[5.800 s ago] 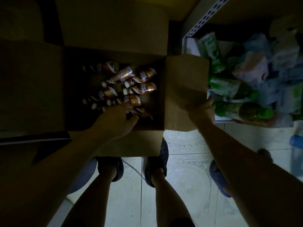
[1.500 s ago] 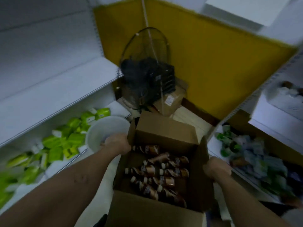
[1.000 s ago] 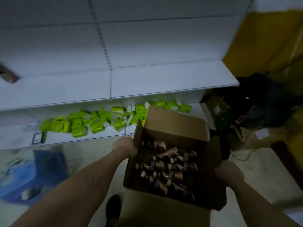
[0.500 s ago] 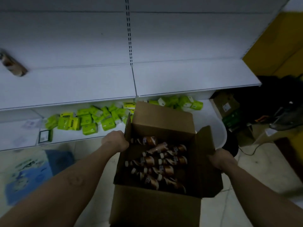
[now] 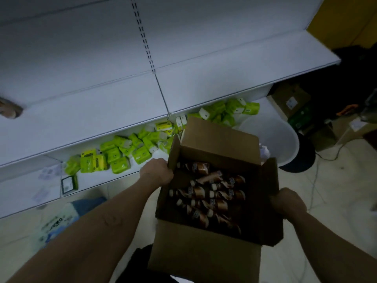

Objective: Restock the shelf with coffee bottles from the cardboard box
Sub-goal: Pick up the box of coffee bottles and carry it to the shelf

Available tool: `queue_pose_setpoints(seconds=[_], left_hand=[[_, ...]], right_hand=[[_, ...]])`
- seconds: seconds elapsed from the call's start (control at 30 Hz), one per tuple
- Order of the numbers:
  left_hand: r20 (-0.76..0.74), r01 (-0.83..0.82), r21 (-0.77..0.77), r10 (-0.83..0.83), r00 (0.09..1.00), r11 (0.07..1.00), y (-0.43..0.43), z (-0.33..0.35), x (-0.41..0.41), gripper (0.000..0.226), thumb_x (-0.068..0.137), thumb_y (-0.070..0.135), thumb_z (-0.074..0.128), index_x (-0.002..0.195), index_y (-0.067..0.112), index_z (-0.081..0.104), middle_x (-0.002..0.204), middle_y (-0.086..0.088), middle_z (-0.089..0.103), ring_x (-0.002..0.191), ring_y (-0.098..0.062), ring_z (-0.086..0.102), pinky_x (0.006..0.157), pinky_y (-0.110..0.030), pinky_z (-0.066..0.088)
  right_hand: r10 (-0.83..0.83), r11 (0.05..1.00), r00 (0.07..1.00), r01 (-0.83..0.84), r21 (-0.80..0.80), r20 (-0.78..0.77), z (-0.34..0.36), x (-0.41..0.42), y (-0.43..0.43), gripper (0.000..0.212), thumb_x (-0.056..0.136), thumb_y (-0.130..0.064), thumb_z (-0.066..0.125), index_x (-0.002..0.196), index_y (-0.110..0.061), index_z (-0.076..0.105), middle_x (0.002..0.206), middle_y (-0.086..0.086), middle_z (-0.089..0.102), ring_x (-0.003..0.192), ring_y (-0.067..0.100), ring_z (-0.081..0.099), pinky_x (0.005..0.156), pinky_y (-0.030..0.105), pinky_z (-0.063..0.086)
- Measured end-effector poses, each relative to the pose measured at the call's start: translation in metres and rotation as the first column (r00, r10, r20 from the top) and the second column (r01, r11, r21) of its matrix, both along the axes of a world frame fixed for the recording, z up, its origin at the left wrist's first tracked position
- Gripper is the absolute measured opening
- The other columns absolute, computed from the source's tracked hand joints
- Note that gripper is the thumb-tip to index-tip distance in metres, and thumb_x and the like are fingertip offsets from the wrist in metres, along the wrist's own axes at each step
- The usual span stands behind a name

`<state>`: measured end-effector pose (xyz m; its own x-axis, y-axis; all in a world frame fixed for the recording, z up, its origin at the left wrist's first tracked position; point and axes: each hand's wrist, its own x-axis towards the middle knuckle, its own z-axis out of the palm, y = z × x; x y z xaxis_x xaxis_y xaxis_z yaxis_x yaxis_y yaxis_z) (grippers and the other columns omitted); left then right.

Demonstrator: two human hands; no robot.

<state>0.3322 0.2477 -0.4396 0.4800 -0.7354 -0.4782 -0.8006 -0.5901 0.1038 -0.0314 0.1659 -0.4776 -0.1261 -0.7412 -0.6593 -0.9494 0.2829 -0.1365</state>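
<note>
At about ten o'clock, the white shelf [image 5: 85, 111] runs bare above a lower tier strewn with green packets [image 5: 114, 156]. The left hand [image 5: 158, 173] is clenched on the left wall of the cardboard box [image 5: 206, 260], arm stretched forward. The coffee bottles [image 5: 206, 198] lie jumbled inside, at centre. At three o'clock the right hand [image 5: 288, 203] clasps the right flap, so the box is probably held level between both grips for unloading.

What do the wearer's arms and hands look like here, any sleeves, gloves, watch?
Both forearms are bare up to the frame edge: no sleeves in view. The left hand and right hand are ungloved, with no watch, wristband or ring visible. The dim light hides finer detail.
</note>
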Motion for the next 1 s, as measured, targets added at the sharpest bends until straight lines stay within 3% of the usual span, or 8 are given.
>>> queue_pose_setpoints(seconds=[0.1, 0.23, 0.37, 0.47, 0.57, 0.7, 0.87, 1.0], left_hand=[[-0.045, 0.062, -0.026, -0.063, 0.997, 0.998, -0.013, -0.014, 0.017, 0.03, 0.08, 0.038, 0.055, 0.083, 0.009, 0.061, 0.093, -0.014, 0.066, 0.088, -0.033, 0.064, 0.062, -0.032, 0.042], [-0.115, 0.152, -0.072, -0.16, 0.98, 0.986, -0.023, -0.039, 0.046, 0.027, 0.082, 0.034, 0.055, 0.084, 0.007, 0.06, 0.088, -0.012, 0.062, 0.088, -0.032, 0.062, 0.062, -0.031, 0.039], [-0.177, 0.299, -0.098, -0.312, 0.933, 0.949, -0.036, -0.052, 0.103, 0.035, 0.084, 0.032, 0.052, 0.056, 0.014, 0.042, 0.06, -0.003, 0.045, 0.057, -0.023, 0.048, 0.049, -0.028, 0.029], [-0.204, 0.386, -0.157, -0.412, 0.888, 0.909, -0.035, -0.046, 0.129, 0.043, 0.085, 0.026, 0.055, 0.049, 0.016, 0.034, 0.05, -0.001, 0.035, 0.044, -0.014, 0.035, 0.042, -0.026, 0.019], [-0.217, 0.419, -0.146, -0.442, 0.871, 0.896, -0.037, -0.036, 0.139, 0.041, 0.084, 0.023, 0.055, 0.049, 0.013, 0.037, 0.05, -0.002, 0.039, 0.049, -0.019, 0.042, 0.043, -0.025, 0.022], [-0.223, 0.491, -0.097, -0.5, 0.837, 0.866, -0.036, -0.024, 0.144, 0.035, 0.083, 0.027, 0.056, 0.054, 0.01, 0.047, 0.062, -0.01, 0.053, 0.068, -0.032, 0.061, 0.055, -0.03, 0.044], [-0.16, 0.581, -0.133, -0.596, 0.787, 0.803, -0.023, -0.039, 0.141, 0.041, 0.084, 0.023, 0.058, 0.048, 0.011, 0.041, 0.053, -0.004, 0.044, 0.059, -0.027, 0.053, 0.052, -0.026, 0.036], [-0.11, 0.667, -0.173, -0.687, 0.718, 0.724, -0.008, -0.057, 0.146, 0.029, 0.086, 0.026, 0.057, 0.064, 0.009, 0.05, 0.063, -0.007, 0.05, 0.064, -0.024, 0.052, 0.053, -0.028, 0.033]], right_hand=[[-0.075, 0.997, 0.997, 0.075, -0.029, -0.007, 0.0, 0.022, 0.01, 0.027, 0.089, -0.025, 0.058, 0.1, 0.0, 0.059, 0.097, 0.018, 0.063, 0.086, 0.033, 0.064, 0.078, 0.041, 0.055], [-0.196, 0.98, 0.965, 0.187, -0.066, -0.175, 0.011, 0.076, 0.031, 0.02, 0.09, -0.021, 0.056, 0.1, -0.004, 0.061, 0.089, 0.012, 0.061, 0.084, 0.029, 0.064, 0.073, 0.037, 0.055], [-0.296, 0.955, 0.918, 0.282, -0.091, -0.266, 0.024, 0.126, 0.056, 0.021, 0.093, -0.02, 0.053, 0.105, -0.005, 0.061, 0.087, 0.009, 0.058, 0.079, 0.024, 0.059, 0.068, 0.032, 0.048], [-0.358, 0.934, 0.892, 0.34, -0.114, -0.275, 0.039, 0.156, 0.081, 0.022, 0.094, -0.022, 0.053, 0.106, -0.005, 0.061, 0.086, 0.008, 0.056, 0.077, 0.023, 0.055, 0.068, 0.031, 0.045], [-0.43, 0.903, 0.865, 0.409, -0.133, -0.26, 0.047, 0.173, 0.105, 0.025, 0.094, -0.026, 0.053, 0.107, -0.006, 0.06, 0.087, 0.007, 0.057, 0.076, 0.023, 0.055, 0.066, 0.031, 0.044], [-0.52, 0.854, 0.832, 0.505, -0.126, -0.194, 0.039, 0.184, 0.148, 0.026, 0.093, -0.028, 0.054, 0.105, -0.007, 0.062, 0.09, 0.008, 0.059, 0.078, 0.024, 0.056, 0.067, 0.03, 0.044], [-0.639, 0.769, 0.758, 0.625, -0.134, -0.134, -0.003, 0.182, 0.211, 0.02, 0.092, -0.024, 0.056, 0.103, -0.008, 0.062, 0.085, 0.008, 0.059, 0.074, 0.024, 0.056, 0.065, 0.03, 0.043], [-0.684, 0.729, 0.721, 0.674, -0.12, -0.111, -0.042, 0.188, 0.25, 0.022, 0.092, -0.024, 0.055, 0.102, -0.005, 0.063, 0.087, 0.01, 0.06, 0.075, 0.026, 0.056, 0.066, 0.031, 0.044]])
